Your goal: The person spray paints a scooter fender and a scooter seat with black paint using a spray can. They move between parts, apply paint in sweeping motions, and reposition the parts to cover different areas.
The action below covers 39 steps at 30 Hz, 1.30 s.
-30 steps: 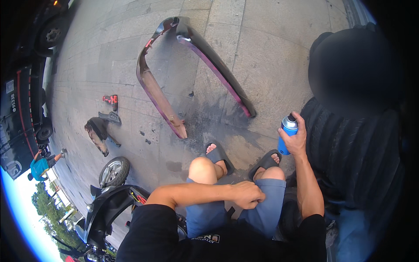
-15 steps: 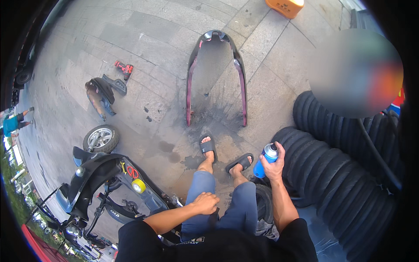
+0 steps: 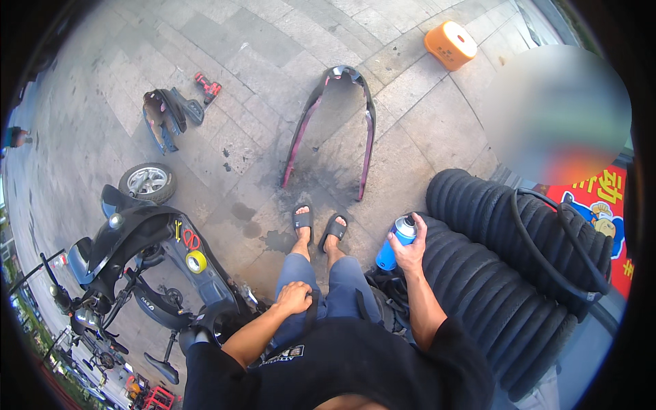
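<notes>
My right hand point(image 3: 408, 251) is wrapped around a blue spray can point(image 3: 387, 257) with a silver top and dark cap. The can is held upright but leaning, beside my right leg, with my fingers up near the cap. My left hand point(image 3: 294, 298) rests on my left thigh, fingers curled, next to a dark strap point(image 3: 312, 309); whether it holds anything is hidden. On the paving ahead of my feet lies a U-shaped black panel point(image 3: 370, 119) with a pinkish inner side, its open end toward me. Dark stains surround its near end.
A partly stripped black scooter point(image 3: 158, 222) stands at left, carrying a yellow tape roll point(image 3: 190, 257) and red scissors point(image 3: 194, 240). Farther off lie a wheel point(image 3: 169, 183), a dark panel piece point(image 3: 179, 115) and a red drill point(image 3: 210, 89). Stacked tires point(image 3: 478, 280) line the right; an orange stool point(image 3: 444, 49) stands behind.
My feet have shifted closer together, and the view has tilted and moved. The stool shows more fully. The spray can stays in my right hand, and my left hand stays on my thigh.
</notes>
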{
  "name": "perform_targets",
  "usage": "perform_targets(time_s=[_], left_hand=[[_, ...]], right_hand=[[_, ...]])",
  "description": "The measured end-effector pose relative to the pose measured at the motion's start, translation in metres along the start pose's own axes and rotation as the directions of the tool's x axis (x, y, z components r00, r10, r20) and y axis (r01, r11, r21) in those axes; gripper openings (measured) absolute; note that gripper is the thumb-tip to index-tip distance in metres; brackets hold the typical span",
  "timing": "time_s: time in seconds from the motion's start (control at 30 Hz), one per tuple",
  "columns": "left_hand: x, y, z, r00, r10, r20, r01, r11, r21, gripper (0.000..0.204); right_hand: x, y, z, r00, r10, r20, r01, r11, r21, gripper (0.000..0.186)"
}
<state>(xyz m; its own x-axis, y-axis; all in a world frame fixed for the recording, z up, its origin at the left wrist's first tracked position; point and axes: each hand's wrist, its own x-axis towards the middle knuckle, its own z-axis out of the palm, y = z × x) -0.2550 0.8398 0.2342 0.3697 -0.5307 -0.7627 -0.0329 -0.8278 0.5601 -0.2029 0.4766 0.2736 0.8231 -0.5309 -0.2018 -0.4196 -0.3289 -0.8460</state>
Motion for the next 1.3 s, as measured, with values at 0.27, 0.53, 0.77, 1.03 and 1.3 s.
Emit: perform_targets(time_s=[0.27,0.53,0.77,1.03,1.3], left_hand=[[-0.002,0.036,0.019,0.975,-0.028,-0.220,0.020,0.999,-0.035,0.027],[-0.007,0.032,-0.025,0.946,-0.244,-0.212,0.207,0.961,-0.182,0.030],[-0.032,-0.047,-0.067,0.868,-0.435,-0.241,0.268,0.818,-0.509,0.026],[-0.066,-0.192,-0.168,0.820,-0.462,-0.339,0.176,0.766,-0.618,0.021],[-0.094,-0.287,-0.198,0.716,-0.630,-0.301,0.281,0.655,-0.701,0.022]], right_hand=[[0.010,0.013,-0.033,0.999,-0.049,0.013,0.049,0.999,-0.015,0.083],[0.018,-0.016,-0.050,0.989,-0.097,-0.112,0.099,0.995,0.008,0.083],[0.023,-0.067,0.013,0.976,-0.150,-0.157,0.149,0.989,-0.018,0.083],[-0.006,-0.159,0.108,0.968,-0.170,-0.187,0.169,0.985,-0.019,0.083],[0.020,-0.208,0.171,0.975,-0.143,-0.169,0.125,0.985,-0.116,0.085]])
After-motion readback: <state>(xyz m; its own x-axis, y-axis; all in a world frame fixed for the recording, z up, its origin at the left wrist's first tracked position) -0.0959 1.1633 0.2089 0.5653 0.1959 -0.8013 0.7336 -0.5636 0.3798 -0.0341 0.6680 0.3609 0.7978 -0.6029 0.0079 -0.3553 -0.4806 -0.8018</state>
